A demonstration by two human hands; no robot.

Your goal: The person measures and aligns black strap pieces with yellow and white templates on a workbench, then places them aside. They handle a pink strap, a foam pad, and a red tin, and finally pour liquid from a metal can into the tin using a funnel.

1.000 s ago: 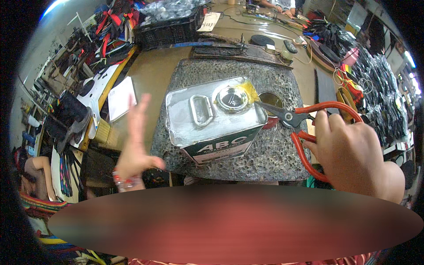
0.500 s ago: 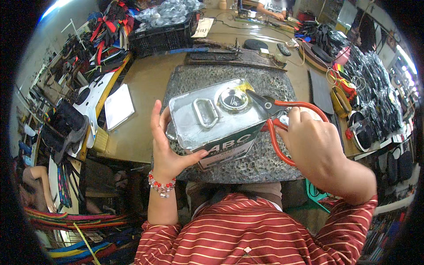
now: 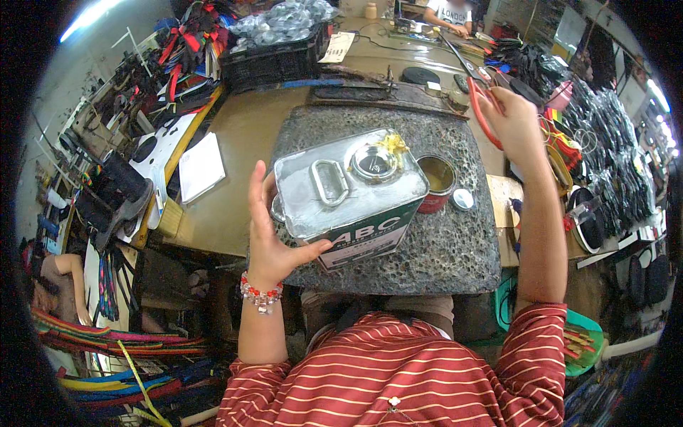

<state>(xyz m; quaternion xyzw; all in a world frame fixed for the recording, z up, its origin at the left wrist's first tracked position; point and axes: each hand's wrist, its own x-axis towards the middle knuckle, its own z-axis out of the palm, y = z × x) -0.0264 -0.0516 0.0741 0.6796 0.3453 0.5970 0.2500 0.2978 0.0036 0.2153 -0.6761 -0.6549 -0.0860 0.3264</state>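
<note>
A rectangular metal can (image 3: 391,245) with a dark green front stands tilted on the dark, pitted slab (image 3: 462,256). My left hand (image 3: 274,238) wraps its left side, thumb on the front face, other fingers partly hidden behind. On top are a wire handle (image 3: 330,183) and a round cap (image 3: 375,163), with yellow residue (image 3: 393,144) beside the cap. My right hand (image 3: 514,124) is raised beyond the slab at the right, closed on red-handled pliers (image 3: 482,117); the jaws point away. An open red tin (image 3: 435,186) with yellowish contents stands beside the can.
A small round silver lid (image 3: 463,198) lies right of the tin. A black crate (image 3: 274,62) with plastic-wrapped items stands at the back left, and white paper (image 3: 200,167) lies on the table. Dark wrapped goods (image 3: 605,156) are piled at right. Another person (image 3: 449,16) sits at the far end.
My right hand has moved the pliers up and away from the cap toward the far right. The red tin and the silver lid are now uncovered. My left hand stays on the can.
</note>
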